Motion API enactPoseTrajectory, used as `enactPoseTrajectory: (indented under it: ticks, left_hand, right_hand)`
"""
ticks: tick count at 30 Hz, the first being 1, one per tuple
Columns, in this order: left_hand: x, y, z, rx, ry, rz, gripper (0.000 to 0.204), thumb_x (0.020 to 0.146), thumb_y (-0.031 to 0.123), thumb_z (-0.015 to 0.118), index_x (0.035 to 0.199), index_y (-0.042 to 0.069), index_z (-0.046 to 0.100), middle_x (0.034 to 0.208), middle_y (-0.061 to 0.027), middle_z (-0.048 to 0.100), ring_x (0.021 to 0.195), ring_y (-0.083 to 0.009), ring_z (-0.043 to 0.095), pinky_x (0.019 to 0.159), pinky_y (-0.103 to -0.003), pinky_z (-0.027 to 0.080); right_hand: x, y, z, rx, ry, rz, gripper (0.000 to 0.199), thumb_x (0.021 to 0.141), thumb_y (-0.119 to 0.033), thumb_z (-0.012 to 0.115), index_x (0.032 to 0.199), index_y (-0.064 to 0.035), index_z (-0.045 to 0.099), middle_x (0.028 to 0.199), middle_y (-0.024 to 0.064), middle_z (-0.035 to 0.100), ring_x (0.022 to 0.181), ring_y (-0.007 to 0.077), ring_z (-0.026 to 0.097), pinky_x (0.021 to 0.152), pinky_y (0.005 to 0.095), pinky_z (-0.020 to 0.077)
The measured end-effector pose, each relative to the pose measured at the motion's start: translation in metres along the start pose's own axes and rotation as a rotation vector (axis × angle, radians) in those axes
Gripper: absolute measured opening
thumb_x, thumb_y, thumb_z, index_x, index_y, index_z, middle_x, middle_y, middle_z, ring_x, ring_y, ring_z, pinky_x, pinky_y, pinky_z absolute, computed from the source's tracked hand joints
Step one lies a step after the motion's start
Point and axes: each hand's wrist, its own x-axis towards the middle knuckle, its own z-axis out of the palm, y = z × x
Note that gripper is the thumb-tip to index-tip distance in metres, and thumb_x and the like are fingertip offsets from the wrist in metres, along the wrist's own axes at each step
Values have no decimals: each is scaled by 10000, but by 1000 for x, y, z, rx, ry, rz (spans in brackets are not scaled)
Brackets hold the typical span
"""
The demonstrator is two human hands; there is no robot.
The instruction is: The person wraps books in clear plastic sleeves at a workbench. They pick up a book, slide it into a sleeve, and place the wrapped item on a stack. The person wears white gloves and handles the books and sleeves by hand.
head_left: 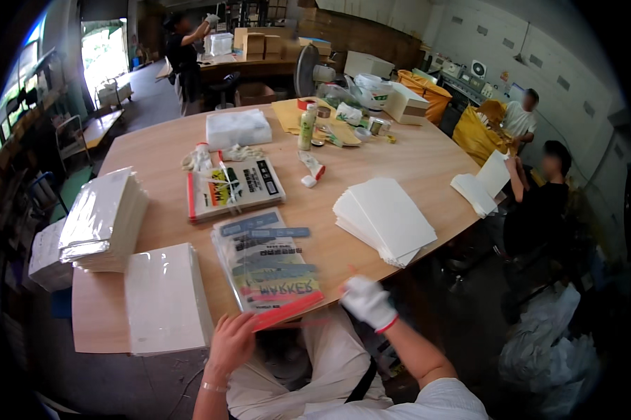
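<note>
Pale trousers (333, 346) are seen nearest, below the near edge of the bench (385, 157), by which most of the space ahead is filled. At its right edge, white sheets (495, 175) are handled by a person (539, 206) dressed in black. On the left side a tall stack (98, 217) in glossy clear wrap is set, and a lower stack (165, 297) is laid in front of it, at the near left edge. White card (389, 220) is fanned in a pile on the right half. Between the lower stack and the card, clear printed bags (266, 255) are spread in an overlapping pile that is brought close to the near edge. Behind the bags a printed packet (235, 183) is laid flat, and farther back a white bundle (238, 127) is placed.

Of the hands, the bare left hand (233, 339) is closed on one end of a red strip (291, 310) at the bags' near end. The right hand (368, 302), covered by a white glove with a red cuff, is held just beyond the strip's other end; it is blurred, and whether anything is gripped cannot be told. Spare gloves (242, 152) are left at the packet's far edge, a green bottle (306, 131) is stood upright behind, and a small tube (314, 166) is laid nearer.
</note>
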Motion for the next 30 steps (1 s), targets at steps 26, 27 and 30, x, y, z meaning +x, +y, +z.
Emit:
enactPoseTrajectory:
  ticks: [26, 27, 30]
  left_hand:
    - [109, -55, 104, 339, -82, -137, 67, 745, 116, 511, 761, 84, 567, 844, -87, 555, 866, -276, 540, 744, -390, 447]
    - [108, -63, 106, 277, -48, -140, 71, 750, 117, 505, 748, 83, 568, 837, -92, 564, 860, -281, 544, 738, -385, 452]
    - [108, -74, 102, 213, -97, -281, 107, 773, 129, 485, 774, 79, 579, 825, -116, 578, 832, -304, 556, 725, -393, 461]
  right_hand:
    - [-33, 196, -77, 999, 546, 1157, 118, 838, -149, 494, 926, -70, 486, 699, 26, 483, 459, 112, 475, 381, 259, 401]
    - [-41, 186, -73, 960, 596, 1052, 146, 840, -134, 483, 961, -53, 494, 726, 25, 498, 510, 105, 486, 443, 258, 425]
    - [-50, 100, -87, 975, 443, 898, 260, 845, -94, 456, 1090, -13, 487, 852, 36, 552, 710, 108, 532, 661, 251, 458]
